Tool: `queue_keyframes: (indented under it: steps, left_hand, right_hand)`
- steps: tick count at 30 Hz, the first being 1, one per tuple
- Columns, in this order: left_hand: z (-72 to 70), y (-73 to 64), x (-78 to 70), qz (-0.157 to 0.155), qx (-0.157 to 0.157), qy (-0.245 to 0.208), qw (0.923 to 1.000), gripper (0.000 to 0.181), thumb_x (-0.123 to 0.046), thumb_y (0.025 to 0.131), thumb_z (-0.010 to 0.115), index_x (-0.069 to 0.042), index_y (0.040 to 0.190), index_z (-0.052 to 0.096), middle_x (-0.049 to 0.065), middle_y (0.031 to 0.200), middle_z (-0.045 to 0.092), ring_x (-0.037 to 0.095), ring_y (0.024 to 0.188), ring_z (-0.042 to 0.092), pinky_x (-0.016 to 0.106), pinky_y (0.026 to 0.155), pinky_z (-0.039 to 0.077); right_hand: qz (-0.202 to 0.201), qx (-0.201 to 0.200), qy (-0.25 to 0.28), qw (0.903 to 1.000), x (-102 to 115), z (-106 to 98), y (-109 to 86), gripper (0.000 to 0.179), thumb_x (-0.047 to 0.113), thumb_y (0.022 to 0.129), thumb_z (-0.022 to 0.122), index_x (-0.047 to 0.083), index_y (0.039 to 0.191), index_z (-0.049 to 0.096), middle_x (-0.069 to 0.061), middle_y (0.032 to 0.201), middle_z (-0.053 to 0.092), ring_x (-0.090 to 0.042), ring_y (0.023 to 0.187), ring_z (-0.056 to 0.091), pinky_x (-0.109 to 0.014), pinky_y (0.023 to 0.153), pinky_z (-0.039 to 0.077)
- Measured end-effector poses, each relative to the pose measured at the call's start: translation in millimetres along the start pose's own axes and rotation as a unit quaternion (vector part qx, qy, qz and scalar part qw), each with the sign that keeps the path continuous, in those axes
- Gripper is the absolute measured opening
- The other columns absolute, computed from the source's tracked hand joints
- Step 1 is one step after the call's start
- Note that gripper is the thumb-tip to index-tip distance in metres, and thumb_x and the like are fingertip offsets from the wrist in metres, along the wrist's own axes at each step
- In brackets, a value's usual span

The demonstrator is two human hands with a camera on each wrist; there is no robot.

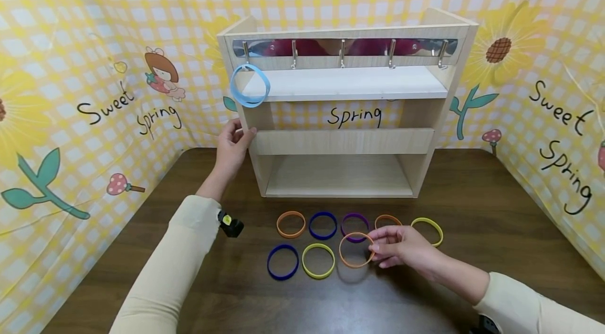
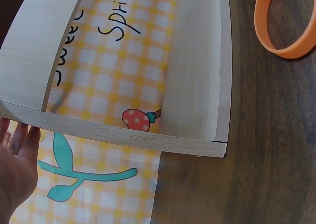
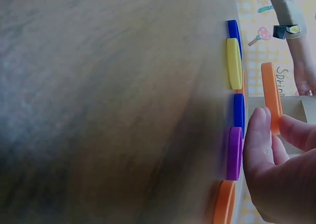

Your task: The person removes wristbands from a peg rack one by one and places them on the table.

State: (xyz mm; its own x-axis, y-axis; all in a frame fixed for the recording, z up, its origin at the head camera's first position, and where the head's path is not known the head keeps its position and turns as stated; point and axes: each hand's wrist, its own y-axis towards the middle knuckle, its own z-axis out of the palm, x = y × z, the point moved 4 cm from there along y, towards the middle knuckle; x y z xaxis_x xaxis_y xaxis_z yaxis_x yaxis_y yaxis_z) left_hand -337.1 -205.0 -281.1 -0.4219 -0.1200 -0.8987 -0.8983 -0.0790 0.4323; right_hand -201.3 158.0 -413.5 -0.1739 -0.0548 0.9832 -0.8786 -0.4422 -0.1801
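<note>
Shelving point(image 1: 345, 141) of pale, grained board stands on a dark, wood-patterned tabletop point(image 1: 264, 308) in the head view; light-blue circular banding point(image 1: 250, 103) hangs from its leftmost metal hook point(image 1: 245, 52). We see the left hand point(image 1: 231, 147) gripping one side panel between thumb and fingers, and the right hand point(image 1: 404, 250) pinching a thin orange hoop point(image 1: 354, 266) above the tabletop, near seven coloured rings point(image 1: 282, 277). Left wrist view: we see fingertips against the panel's outer face. Right wrist view: thumb and fingers pinch the smooth hoop, seen edge-on.
</note>
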Motion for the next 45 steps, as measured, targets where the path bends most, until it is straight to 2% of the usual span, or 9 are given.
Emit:
queue_keyframes:
  steps: [14, 27, 29, 34, 36, 40, 45]
  left_hand:
    - [0.7, 2.0, 0.1, 0.005, 0.002, -0.007, 1.0, 0.038, -0.004, 0.095, 0.057, 0.011, 0.129, 0.048, 0.029, 0.125, 0.05, 0.013, 0.097, 0.058, 0.027, 0.081, 0.048]
    - [1.3, 2.6, -1.9, 0.003, 0.006, -0.013, 0.9999, 0.04, -0.004, 0.095, 0.057, 0.012, 0.13, 0.046, 0.032, 0.128, 0.046, 0.014, 0.098, 0.057, 0.027, 0.082, 0.047]
    - [1.2, 2.9, -2.9, 0.006, 0.003, -0.013, 0.9999, 0.04, -0.004, 0.095, 0.057, 0.012, 0.13, 0.046, 0.03, 0.126, 0.048, 0.013, 0.097, 0.058, 0.026, 0.082, 0.047]
    - [1.5, 3.8, -3.3, 0.005, 0.001, -0.01, 0.9999, 0.038, -0.004, 0.095, 0.058, 0.01, 0.128, 0.048, 0.014, 0.116, 0.055, 0.013, 0.099, 0.058, 0.027, 0.083, 0.048]
    - [1.3, 3.6, -2.6, 0.003, 0.002, -0.008, 1.0, 0.038, -0.005, 0.095, 0.059, 0.01, 0.129, 0.048, 0.014, 0.117, 0.055, 0.014, 0.1, 0.058, 0.027, 0.083, 0.047]
    - [0.8, 1.7, -1.8, 0.001, 0.003, -0.007, 1.0, 0.039, -0.005, 0.095, 0.058, 0.01, 0.13, 0.048, 0.023, 0.123, 0.052, 0.015, 0.101, 0.057, 0.026, 0.083, 0.047]
    - [0.2, 0.5, -0.6, -0.001, 0.001, -0.006, 1.0, 0.039, -0.006, 0.095, 0.058, 0.009, 0.13, 0.049, 0.016, 0.119, 0.054, 0.014, 0.101, 0.057, 0.026, 0.084, 0.047]
  right_hand:
    - [0.015, 0.025, 0.005, 0.9996, -16, 4, 1.0, 0.037, -0.001, 0.091, 0.064, -0.018, 0.121, 0.051, -0.011, 0.093, 0.068, -0.021, 0.08, 0.068, -0.034, 0.067, 0.056]
    - [0.025, 0.016, -0.027, 0.9992, -18, 5, 4.3, 0.035, 0.0, 0.09, 0.066, -0.017, 0.118, 0.053, -0.011, 0.09, 0.067, -0.022, 0.077, 0.069, -0.035, 0.065, 0.056]
    - [0.023, 0.012, -0.037, 0.999, -17, 5, 4.9, 0.036, 0.001, 0.089, 0.067, -0.016, 0.118, 0.054, -0.011, 0.09, 0.067, -0.023, 0.077, 0.068, -0.036, 0.064, 0.056]
    - [0.022, 0.0, -0.061, 0.9979, -15, 6, 4.4, 0.035, 0.001, 0.088, 0.068, -0.015, 0.116, 0.056, -0.01, 0.088, 0.067, -0.023, 0.076, 0.068, -0.036, 0.063, 0.056]
    - [0.022, -0.005, -0.067, 0.9975, -15, 6, 3.6, 0.034, 0.002, 0.088, 0.068, -0.015, 0.115, 0.056, -0.01, 0.087, 0.067, -0.023, 0.076, 0.067, -0.036, 0.062, 0.056]
    - [0.019, -0.01, -0.075, 0.997, -15, 6, 2.3, 0.033, 0.002, 0.087, 0.069, -0.015, 0.114, 0.057, -0.009, 0.087, 0.067, -0.023, 0.076, 0.067, -0.037, 0.062, 0.056]
    - [0.019, -0.018, -0.089, 0.9957, -16, 7, 1.8, 0.031, 0.002, 0.087, 0.069, -0.014, 0.112, 0.059, -0.009, 0.085, 0.065, -0.023, 0.075, 0.067, -0.037, 0.061, 0.056]
